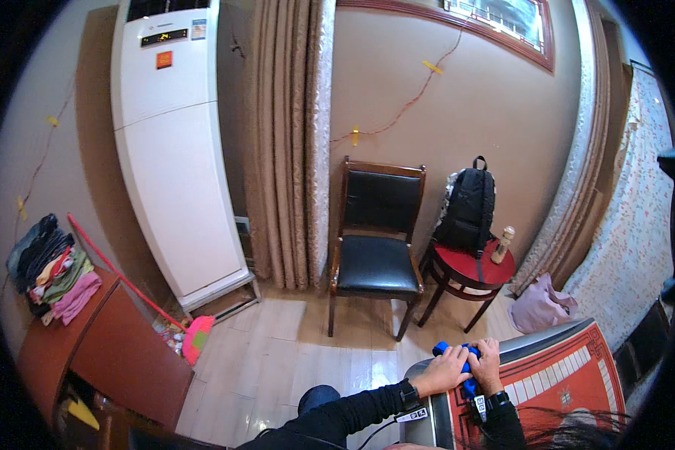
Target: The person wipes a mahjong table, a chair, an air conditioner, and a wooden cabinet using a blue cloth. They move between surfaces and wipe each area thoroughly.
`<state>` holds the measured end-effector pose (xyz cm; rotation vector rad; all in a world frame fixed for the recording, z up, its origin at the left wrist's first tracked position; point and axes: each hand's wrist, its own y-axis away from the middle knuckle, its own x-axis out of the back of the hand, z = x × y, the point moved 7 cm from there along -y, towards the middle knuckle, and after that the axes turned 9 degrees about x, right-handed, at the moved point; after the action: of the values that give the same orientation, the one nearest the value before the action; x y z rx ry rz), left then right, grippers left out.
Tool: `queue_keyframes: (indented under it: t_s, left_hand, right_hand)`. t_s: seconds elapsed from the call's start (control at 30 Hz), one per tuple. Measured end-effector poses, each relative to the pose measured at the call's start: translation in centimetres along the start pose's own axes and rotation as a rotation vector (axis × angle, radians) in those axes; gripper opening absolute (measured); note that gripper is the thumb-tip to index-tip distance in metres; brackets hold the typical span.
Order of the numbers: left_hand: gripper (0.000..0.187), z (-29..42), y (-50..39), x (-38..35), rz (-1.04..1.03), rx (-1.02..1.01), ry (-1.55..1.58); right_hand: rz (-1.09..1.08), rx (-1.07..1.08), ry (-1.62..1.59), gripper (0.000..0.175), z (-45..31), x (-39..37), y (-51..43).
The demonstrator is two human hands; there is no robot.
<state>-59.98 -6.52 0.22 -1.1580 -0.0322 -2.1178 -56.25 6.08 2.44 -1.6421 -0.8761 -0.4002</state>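
Note:
My left hand [443, 371] and my right hand [486, 363] are side by side on a bundle of blue cloth [466, 365] at the lower right. The fingers of both curl over it, and parts of the cloth stick out beyond and below them. The bundle lies at the rounded corner of a surface covered by a red patterned mat [551, 374] with a grey and black border. Both wrists wear dark bands, with white tags bearing print near them. The palms and the underside of the cloth are hidden.
Beyond the mat stand a black-seated wooden chair [378, 264] and a round red stool [472, 267] holding a black backpack [468, 208] and a bottle [503, 245]. A pink bag [540, 306] rests on the floor. Folded clothes [56, 270] top a cabinet [129, 349] at left, near a broom [197, 337].

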Motion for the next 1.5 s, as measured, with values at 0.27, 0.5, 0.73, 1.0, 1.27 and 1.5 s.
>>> queue_keyframes:
  t_s: [0.27, 0.5, 0.73, 1.0, 1.27, 1.5]
  left_hand:
    - [0.068, 1.9, -3.4, -4.9, 0.08, 0.014, -0.083]
    - [0.065, 5.2, -7.0, -9.3, 0.107, 0.1, -0.177]
    - [0.058, 3.7, -6.1, -6.3, 0.142, 0.229, -0.072]
    - [0.067, 4.3, -6.0, -5.3, 0.284, 0.247, -0.154]
    - [0.068, 5.0, -6.5, -7.2, 0.173, 0.018, -0.037]
    - [0.062, 4.2, -5.0, -5.0, 0.057, 0.064, -0.271]
  right_hand:
    - [-0.063, 0.011, 0.066, 0.018, 5.1, 0.6, 0.6]
    - [-0.105, -0.235, 0.181, 0.023, 10.5, 3.3, 2.0]
    - [-0.202, -0.091, 0.062, 0.025, 7.5, 1.0, 1.1]
    - [-0.255, -0.063, -0.1, 0.028, 7.6, 0.1, 1.0]
    - [-0.177, -0.302, 0.278, 0.026, 11.5, 2.2, 2.2]
    - [-0.225, -0.162, 0.128, 0.034, 6.4, 0.3, 1.8]
